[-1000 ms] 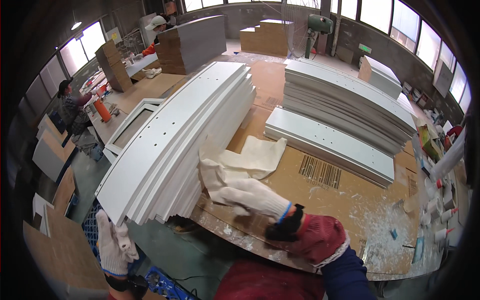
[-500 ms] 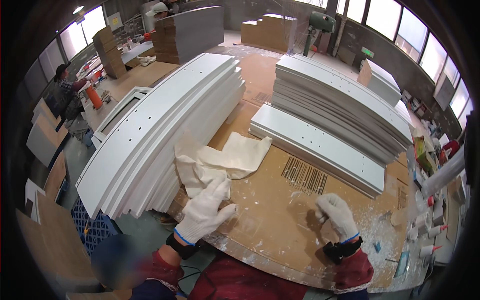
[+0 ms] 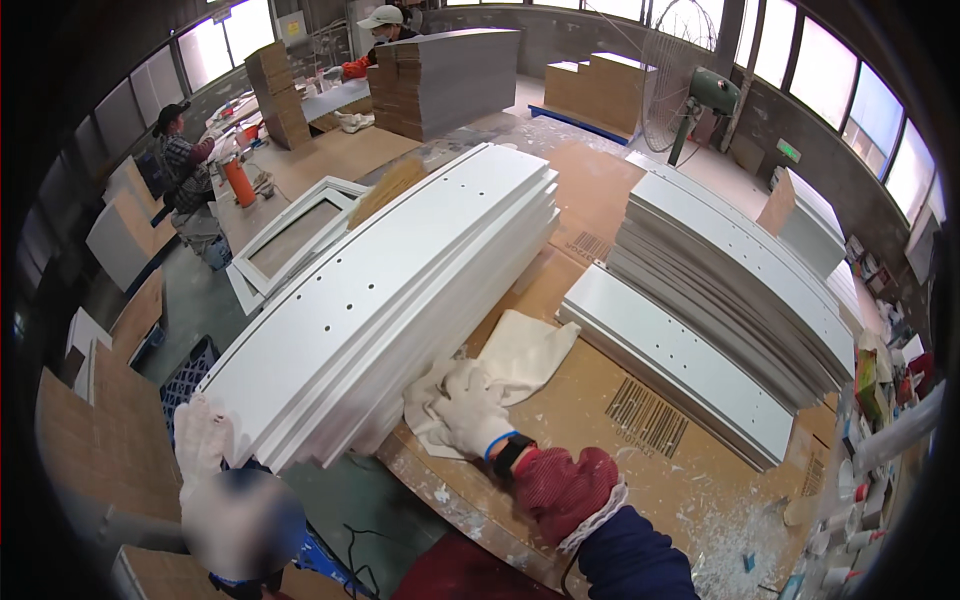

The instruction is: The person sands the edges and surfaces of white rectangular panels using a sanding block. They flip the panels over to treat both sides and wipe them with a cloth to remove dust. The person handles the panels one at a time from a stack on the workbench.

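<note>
Touching the cream cloth [image 3: 535, 348] with our right hand [image 3: 468, 408], we have our left hand [image 3: 205, 445] at the near end of the white panel stack [image 3: 385, 265]; neither hand's grip reads clearly.

Left hand [image 3: 205, 435]: lower part lost behind a round blur [image 3: 243, 523], grip unclear | right hand [image 3: 472, 410]: fingers smeared, grip unclear, covers part of the pale cloth [image 3: 535, 345] | navy sleeve [image 3: 635, 560]: cut by lower edge | capped person [image 3: 384, 20]: lower body behind grey stack [image 3: 470, 85]
</note>
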### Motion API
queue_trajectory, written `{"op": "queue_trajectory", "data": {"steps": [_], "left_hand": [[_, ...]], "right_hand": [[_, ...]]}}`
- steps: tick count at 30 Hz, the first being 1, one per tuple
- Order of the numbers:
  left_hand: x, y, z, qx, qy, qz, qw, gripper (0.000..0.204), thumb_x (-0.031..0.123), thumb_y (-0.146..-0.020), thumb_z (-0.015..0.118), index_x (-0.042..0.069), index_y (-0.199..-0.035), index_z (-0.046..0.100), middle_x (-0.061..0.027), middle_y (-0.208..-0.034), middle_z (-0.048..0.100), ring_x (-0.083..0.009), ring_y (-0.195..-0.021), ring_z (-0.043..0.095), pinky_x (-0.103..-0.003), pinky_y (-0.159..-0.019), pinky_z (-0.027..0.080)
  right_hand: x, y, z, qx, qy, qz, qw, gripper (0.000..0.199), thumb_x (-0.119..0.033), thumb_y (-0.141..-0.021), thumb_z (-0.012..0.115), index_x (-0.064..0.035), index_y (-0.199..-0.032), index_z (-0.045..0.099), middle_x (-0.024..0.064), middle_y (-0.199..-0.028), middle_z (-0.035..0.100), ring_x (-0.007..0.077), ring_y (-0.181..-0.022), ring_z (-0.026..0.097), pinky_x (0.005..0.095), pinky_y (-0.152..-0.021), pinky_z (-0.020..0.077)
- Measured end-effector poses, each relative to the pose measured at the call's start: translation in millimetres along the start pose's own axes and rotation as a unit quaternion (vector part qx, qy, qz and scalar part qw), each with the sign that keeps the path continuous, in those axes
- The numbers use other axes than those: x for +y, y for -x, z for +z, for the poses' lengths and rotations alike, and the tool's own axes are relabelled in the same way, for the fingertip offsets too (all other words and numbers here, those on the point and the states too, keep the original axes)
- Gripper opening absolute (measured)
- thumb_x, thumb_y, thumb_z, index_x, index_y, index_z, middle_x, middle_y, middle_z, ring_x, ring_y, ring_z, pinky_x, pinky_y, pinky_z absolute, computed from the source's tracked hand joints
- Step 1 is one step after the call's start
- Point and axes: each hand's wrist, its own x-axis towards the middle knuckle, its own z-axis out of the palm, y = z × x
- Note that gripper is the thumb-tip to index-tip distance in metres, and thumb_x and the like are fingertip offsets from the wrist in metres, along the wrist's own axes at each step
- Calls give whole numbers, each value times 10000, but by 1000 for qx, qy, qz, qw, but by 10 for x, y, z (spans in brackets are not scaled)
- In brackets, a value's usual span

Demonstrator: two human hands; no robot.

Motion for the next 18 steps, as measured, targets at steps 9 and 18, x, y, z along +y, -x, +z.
{"op": "queue_trajectory", "data": {"steps": [9, 18], "left_hand": [[-414, 122, 207, -33, 11, 3, 999, 812, 542, -827, 687, -25, -1367, 472, -291, -1445, 398, -451, -1361, 358, -494, -1119, 291], [-472, 52, 459, 79, 25, 81, 993, 665, 490, -904, 597, -27, -1318, 536, -265, -1305, 554, -487, -1254, 460, -577, -1056, 340]], "right_hand": [[839, 121, -879, 79, -374, 147, 912, 214, -265, -873, 653, -94, -1002, 634, 122, -901, 609, 263, -793, 619, 361, -704, 498], [-318, -745, -1981, 98, 0, -301, 949, 322, -246, -857, 634, -96, -1124, 533, 106, -1086, 576, 283, -939, 593, 382, -751, 534]]}}
